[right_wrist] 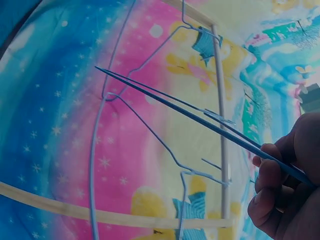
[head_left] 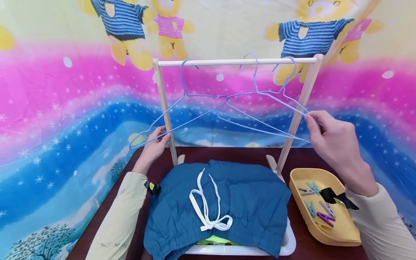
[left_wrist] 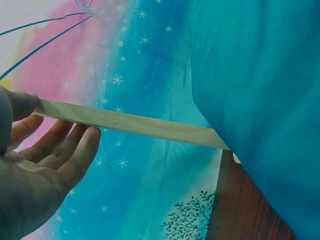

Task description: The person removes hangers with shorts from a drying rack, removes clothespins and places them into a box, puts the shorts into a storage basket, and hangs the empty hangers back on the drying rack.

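Observation:
A wooden rack (head_left: 237, 62) stands at the back of the table. Thumb and fingers of my left hand (head_left: 155, 146) hold its left post (left_wrist: 130, 121) from opposite sides. Between thumb and curled fingers, my right hand (head_left: 338, 144) pinches one end of a blue wire hanger (right_wrist: 185, 111), seen nearly edge-on in the right wrist view. The held hanger's hook is up by the rail; whether it rests there I cannot tell. One blue hanger (head_left: 195, 95) hangs at the rail's left, its lower end passing before my left hand. Another hanger (head_left: 287, 81) hangs at the right.
Dark blue shorts (head_left: 253, 202) with a white drawstring lie over a white basket (head_left: 289, 240) in front of the rack. Right of it, a yellow tray (head_left: 300, 207) contains several clothespins (head_left: 326, 218). A printed cloth (head_left: 81, 90) hangs behind the table.

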`<state>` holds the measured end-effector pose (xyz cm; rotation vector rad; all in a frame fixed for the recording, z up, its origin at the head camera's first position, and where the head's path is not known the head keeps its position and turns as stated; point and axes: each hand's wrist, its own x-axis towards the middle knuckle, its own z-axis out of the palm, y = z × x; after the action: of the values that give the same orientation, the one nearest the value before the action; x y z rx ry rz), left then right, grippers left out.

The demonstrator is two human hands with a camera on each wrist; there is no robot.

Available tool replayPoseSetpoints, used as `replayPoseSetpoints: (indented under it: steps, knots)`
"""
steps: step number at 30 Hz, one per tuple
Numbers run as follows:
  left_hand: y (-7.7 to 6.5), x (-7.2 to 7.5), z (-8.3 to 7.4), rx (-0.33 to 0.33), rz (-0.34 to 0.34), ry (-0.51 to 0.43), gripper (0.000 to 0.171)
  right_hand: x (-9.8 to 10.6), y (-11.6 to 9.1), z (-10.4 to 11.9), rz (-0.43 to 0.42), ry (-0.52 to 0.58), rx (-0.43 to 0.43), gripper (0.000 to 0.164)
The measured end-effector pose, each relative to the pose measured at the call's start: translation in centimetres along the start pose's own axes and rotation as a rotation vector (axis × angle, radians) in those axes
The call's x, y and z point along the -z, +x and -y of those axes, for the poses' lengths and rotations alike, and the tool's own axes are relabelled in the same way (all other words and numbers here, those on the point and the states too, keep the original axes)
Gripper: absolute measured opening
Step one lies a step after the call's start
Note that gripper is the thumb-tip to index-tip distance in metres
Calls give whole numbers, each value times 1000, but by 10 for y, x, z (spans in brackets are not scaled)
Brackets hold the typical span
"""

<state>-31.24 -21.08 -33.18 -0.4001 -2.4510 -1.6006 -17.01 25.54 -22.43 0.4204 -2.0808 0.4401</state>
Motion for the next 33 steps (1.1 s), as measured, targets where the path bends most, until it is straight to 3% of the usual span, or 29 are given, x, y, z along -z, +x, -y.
replayPoseSetpoints:
  steps: [6,15,22,25,29,33]
  knots:
    - [-1,-2,-7,10,-7,10,49,-7,-7,2,26,-17,13,20]
    - [-15,1,-26,-82,-2,-2,40,-8,-19,4,124,-22,36,23]
    - [-9,-1,-12,-12,-14,-21,47,-1,-34,13,177,29,45,25]
    - [-8,-1,-10,-13,-19,-30,46,2,-39,19,189,58,83,28]
    - [-15,1,-16,-40,-17,-36,41,6,-46,26,218,101,136,31]
    - [-27,4,-30,-16,0,-9,40,9,-52,32,267,134,125,31]
